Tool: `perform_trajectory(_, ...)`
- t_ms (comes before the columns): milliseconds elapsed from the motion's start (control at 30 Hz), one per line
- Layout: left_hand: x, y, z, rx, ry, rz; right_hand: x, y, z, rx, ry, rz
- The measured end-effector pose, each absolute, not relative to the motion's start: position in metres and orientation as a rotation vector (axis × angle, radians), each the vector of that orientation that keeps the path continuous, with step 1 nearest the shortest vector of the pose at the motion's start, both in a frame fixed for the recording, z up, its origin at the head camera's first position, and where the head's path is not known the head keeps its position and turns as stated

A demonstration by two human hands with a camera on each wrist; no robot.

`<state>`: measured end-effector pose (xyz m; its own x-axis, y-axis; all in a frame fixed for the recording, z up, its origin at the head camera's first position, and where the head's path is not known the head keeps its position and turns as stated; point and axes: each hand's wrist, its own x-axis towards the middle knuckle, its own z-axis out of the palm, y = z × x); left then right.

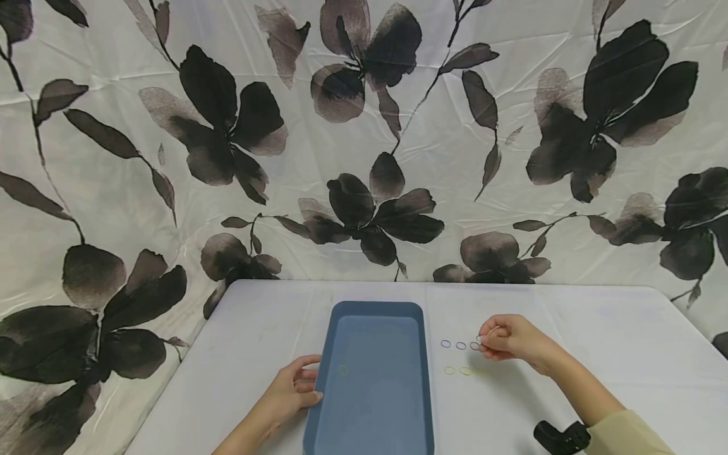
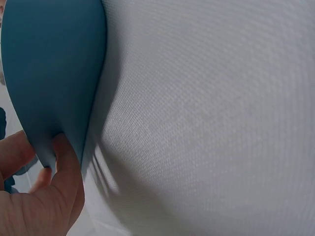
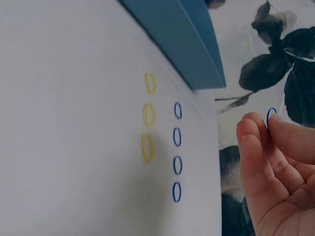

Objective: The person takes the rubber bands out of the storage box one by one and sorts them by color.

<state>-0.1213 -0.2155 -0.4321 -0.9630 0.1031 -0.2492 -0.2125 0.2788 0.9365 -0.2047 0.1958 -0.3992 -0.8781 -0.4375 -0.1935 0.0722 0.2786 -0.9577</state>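
Observation:
Between the thumb and fingers of my right hand (image 1: pixel 514 341) is a thin blue rubber band (image 3: pixel 268 116), held above the table to the right of the tray. Several blue rubber bands (image 3: pixel 177 136) lie in a row beneath it, with a parallel row of yellow rubber bands (image 3: pixel 149 114) beside them. My left hand (image 1: pixel 290 392) grips the left side of a blue rectangular tray (image 1: pixel 378 392), its thumb against the side wall (image 2: pixel 66 98). Inside the tray, toward the left, lies one yellow rubber band (image 1: pixel 343 370).
A white table (image 1: pixel 273 322) carries everything. Behind it hangs a white cloth with dark flowers (image 1: pixel 370 215). A black device (image 1: pixel 562 437) is at the right wrist, by the light sleeve (image 1: pixel 622 436).

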Motion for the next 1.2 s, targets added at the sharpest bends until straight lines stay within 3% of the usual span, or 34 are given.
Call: perform_trajectory(1200,-0.120,-0.212,-0.427,-0.131,2.293,1.736,-0.205,0.231,-0.428,-0.168,2.341,-1.467)
